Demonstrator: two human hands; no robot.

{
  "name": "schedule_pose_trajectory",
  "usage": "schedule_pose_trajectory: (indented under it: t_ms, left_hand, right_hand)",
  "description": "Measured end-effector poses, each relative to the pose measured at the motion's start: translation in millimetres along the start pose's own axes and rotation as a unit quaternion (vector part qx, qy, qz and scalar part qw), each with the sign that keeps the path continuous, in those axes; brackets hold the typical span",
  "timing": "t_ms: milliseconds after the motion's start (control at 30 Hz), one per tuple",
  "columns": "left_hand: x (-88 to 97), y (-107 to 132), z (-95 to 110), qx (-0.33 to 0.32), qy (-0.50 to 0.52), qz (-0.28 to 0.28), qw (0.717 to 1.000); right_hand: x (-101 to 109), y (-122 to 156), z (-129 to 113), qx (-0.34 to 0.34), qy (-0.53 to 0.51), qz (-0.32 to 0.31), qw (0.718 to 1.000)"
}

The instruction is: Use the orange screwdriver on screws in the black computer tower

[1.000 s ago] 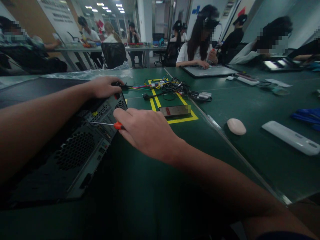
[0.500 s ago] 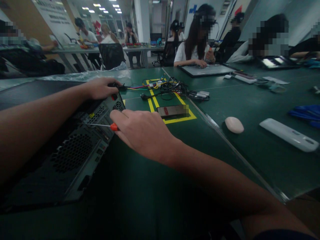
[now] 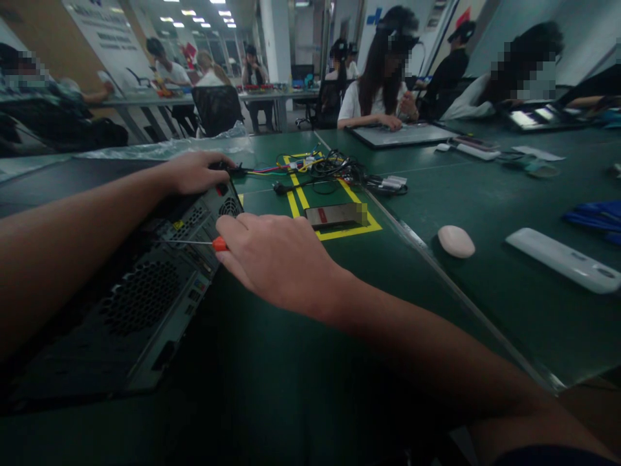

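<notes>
A black desktop computer case lies on its side on the green table, rear panel facing me. My right hand is closed round a screwdriver with an orange handle; its thin shaft points left at the rear panel. My left hand rests on the case's far top corner, fingers curled over the edge beside a black cable end.
A yellow-taped rectangle holds a flat dark drive and a tangle of cables. A pale mouse and a white keyboard lie to the right. A clear plastic bag lies behind the case. Other people sit at the far tables.
My right hand and the screwdriver have shifted slightly left against the rear panel. The left hand stays on the case's corner.
</notes>
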State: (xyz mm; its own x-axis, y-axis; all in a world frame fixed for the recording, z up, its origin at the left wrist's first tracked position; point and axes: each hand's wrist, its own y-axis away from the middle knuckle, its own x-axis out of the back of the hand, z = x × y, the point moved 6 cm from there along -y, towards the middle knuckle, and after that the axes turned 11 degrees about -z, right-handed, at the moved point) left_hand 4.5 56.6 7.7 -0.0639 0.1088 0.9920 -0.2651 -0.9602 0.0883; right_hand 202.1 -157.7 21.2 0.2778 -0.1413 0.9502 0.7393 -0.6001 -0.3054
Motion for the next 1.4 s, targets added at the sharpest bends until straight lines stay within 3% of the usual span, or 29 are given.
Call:
schedule_pose_trajectory:
  t_ms: [333,700,1400]
  left_hand:
    - [-0.6,0.4,0.5,-0.003,0.032,-0.014,0.999]
    - [0.0,0.1,1.8,-0.008,0.001,-0.022,1.0]
    - [-1.2,-0.8,-1.4,-0.003,0.025,-0.009,1.0]
  right_hand:
    - [-3.1,-3.2,4.8,-0.029,-0.011,-0.025,0.999]
    - [-4.0,-0.6,6.9,0.006,0.021,0.004,1.0]
    - [-5.3,-2.1,10.2,-0.004,0.028,-0.025,0.999]
